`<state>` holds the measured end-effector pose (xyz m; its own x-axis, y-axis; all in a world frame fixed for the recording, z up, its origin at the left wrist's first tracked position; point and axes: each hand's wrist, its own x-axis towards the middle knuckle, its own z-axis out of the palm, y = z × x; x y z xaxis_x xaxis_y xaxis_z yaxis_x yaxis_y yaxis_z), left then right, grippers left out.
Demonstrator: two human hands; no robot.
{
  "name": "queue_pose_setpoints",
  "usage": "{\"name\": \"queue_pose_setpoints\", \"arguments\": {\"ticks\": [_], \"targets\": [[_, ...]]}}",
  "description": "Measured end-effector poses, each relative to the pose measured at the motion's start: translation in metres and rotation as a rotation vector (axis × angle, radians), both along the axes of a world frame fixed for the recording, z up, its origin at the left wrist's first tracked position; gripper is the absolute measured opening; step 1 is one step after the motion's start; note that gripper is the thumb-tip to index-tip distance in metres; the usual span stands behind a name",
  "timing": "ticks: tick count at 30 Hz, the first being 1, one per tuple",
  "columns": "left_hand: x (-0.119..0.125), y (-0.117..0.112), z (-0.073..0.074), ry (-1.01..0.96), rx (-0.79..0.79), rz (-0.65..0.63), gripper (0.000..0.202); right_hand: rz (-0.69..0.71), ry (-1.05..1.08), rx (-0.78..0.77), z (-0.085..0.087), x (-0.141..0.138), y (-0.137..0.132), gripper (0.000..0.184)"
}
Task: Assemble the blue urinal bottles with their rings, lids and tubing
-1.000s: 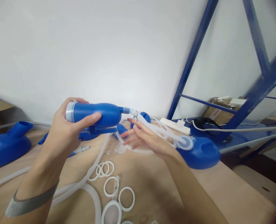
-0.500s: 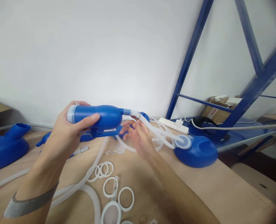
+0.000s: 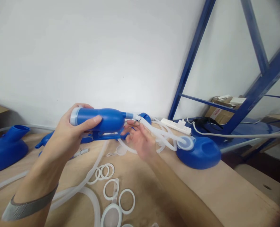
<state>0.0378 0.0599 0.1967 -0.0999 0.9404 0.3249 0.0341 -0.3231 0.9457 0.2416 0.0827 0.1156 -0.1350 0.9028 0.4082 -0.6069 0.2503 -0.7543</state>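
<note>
My left hand is wrapped round a blue plastic bottle-shaped piece with a handle and a whitish cap, held level above the table. A translucent white hose joins the piece's narrow spout through a clear connector. Around the hose end sits a thin wire hose clamp. Just below, my right hand has its thumb and finger closed on the clamp's ears; the other fingers are loosely curled. The hose runs right to a cap on a blue container.
White sealing rings and a round lid lie in front. More hose curves at left. Another blue container stands far left. A power strip is behind, beside a blue metal frame.
The wire clamp and my right hand's fingers have shifted slightly left along the hose toward the connector. My left hand keeps its grip on the blue piece.
</note>
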Motion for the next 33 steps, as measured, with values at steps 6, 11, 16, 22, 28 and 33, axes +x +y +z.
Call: {"name": "queue_pose_setpoints", "arguments": {"ticks": [6, 11, 16, 22, 28, 33], "targets": [[-0.002, 0.002, -0.002, 0.05, -0.012, 0.033, 0.049, 0.007, 0.043, -0.028, 0.0, -0.004, -0.001, 0.032], [-0.002, 0.002, -0.002, 0.111, 0.017, 0.046, 0.048, -0.022, 0.004, -0.03, -0.001, -0.004, -0.001, 0.033], [-0.006, 0.004, -0.003, 0.134, -0.009, 0.013, 0.052, -0.057, -0.012, -0.032, -0.004, -0.005, -0.001, 0.034], [-0.012, 0.006, -0.011, 0.237, 0.102, 0.028, 0.055, -0.104, -0.037, 0.018, -0.008, -0.008, -0.002, 0.037], [-0.01, 0.005, -0.01, 0.198, 0.091, -0.029, 0.053, -0.238, -0.146, 0.088, -0.003, -0.008, -0.007, 0.036], [-0.009, 0.005, -0.009, 0.197, 0.074, -0.05, 0.054, -0.337, -0.265, 0.119, 0.004, -0.008, -0.015, 0.039]]}}
